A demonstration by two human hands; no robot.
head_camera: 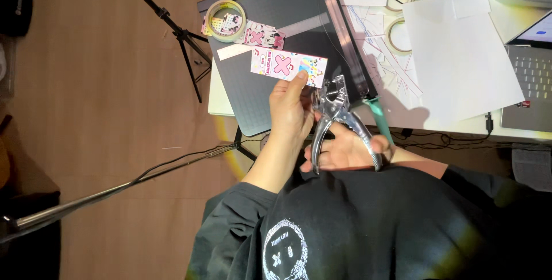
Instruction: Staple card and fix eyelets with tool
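Observation:
My left hand (290, 110) pinches the right end of a pink laminated card (286, 65) with a large pink cross on it, holding it over the dark paper cutter board (270, 33). My right hand (348, 150) grips the handles of a metal hole punch (334, 107), its jaws at the card's right edge beside my left fingers. A second pink card (260, 35) lies farther back on the board, next to a roll of tape (225, 20).
White sheets (460, 50) and paper offcuts cover the desk to the right, with two tape rolls (399, 34) and a laptop (532, 79). Tripod legs (184, 35) and cables stand on the wooden floor at left. The cutter's teal handle (380, 116) sits near my right hand.

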